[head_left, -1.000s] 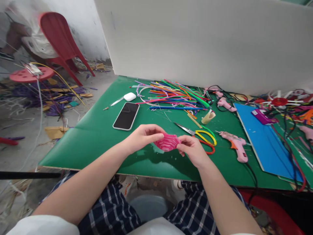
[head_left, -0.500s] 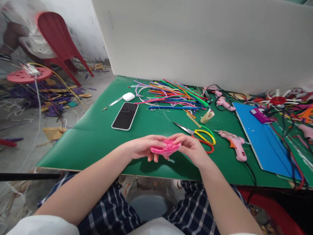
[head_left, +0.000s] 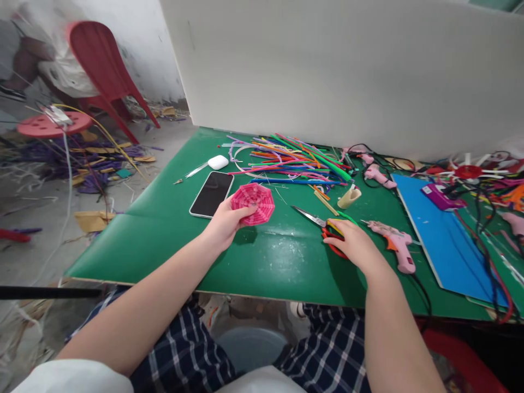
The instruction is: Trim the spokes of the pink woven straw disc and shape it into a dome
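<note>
My left hand point(head_left: 224, 222) holds a pink woven octagonal disc point(head_left: 252, 203) up above the green table point(head_left: 164, 229), fingers closed on its lower edge. My right hand point(head_left: 352, 244) rests on the table over the red and yellow handles of a pair of scissors point(head_left: 323, 224), fingers curled onto them; the steel blades point to the left. A black phone point(head_left: 211, 194) lies just left of the disc.
A pile of coloured plastic strips point(head_left: 290, 158) lies at the back of the table. Pink glue guns point(head_left: 393, 244) with cords, a blue sheet point(head_left: 442, 234), white earbud case point(head_left: 218, 162) and a white board point(head_left: 347, 71) behind. A red chair point(head_left: 102, 71) stands on the littered floor at left.
Both hands held the pink disc together near the table's front edge. Now the left hand alone has raised it up and back, and the right hand has moved right onto the scissors.
</note>
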Tool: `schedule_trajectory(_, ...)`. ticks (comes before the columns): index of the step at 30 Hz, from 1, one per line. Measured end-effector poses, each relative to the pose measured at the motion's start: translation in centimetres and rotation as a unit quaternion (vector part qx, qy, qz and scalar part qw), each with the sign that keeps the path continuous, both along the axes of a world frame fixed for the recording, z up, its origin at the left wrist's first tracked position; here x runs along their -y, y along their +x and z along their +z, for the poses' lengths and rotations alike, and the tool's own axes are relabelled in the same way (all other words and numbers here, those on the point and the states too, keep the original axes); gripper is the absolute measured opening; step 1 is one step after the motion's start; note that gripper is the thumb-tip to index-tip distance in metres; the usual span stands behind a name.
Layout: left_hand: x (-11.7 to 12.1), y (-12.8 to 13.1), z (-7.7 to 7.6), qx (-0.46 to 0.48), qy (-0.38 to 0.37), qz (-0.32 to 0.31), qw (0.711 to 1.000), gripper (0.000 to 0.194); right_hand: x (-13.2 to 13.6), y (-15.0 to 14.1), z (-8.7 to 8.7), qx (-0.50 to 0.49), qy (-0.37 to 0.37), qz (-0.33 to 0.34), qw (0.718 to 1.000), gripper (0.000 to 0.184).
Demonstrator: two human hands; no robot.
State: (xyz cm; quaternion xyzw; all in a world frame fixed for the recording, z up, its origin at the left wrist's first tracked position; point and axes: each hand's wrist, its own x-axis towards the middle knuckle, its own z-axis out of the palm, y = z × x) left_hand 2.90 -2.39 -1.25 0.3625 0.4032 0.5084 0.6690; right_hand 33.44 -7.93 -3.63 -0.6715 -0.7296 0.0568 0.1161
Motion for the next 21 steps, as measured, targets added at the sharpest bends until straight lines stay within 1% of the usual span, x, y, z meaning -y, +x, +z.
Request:
schedule_trajectory(4,0.1,0.0,0.0,0.030,-0.018,0.032,0.999,0.038,0.2,0.7,0.2,0.025,-0.019,-0.020,0.999,0.040)
schedule_trajectory(7,0.2,0.0,0.1,0.055,-0.029,0.031,0.998,0.040,0.3,0.6,0.4,0.054,-0.035,-0.043,0.997,0.038)
schedule_trajectory(11,0.3,-0.1,0.5,0.069,-0.035,0.040,0.996,0.042,0.4,-0.1,0.9,0.028,-0.068,-0.069,0.995,0.032)
schedule_trajectory(14,0.6,0.0,1.0,0.064,-0.042,0.061,0.995,0.036,0.5,-0.5,1.3,0.005,-0.060,-0.091,0.994,0.031)
schedule_trajectory(16,0.8,0.0,1.5,0.048,-0.036,0.064,0.996,0.034,0.6,-0.7,1.4,-0.029,-0.056,-0.108,0.992,0.029)
schedule_trajectory(18,1.2,0.0,2.0,0.031,-0.016,0.064,0.997,0.037,0.6,-1.0,1.6,-0.089,-0.050,-0.110,0.989,0.030)
schedule_trajectory(21,1.7,0.0,2.6,0.015,0.017,0.076,0.997,0.039,0.6,-2.2,1.8,-0.184,0.000,-0.101,0.978,0.036)
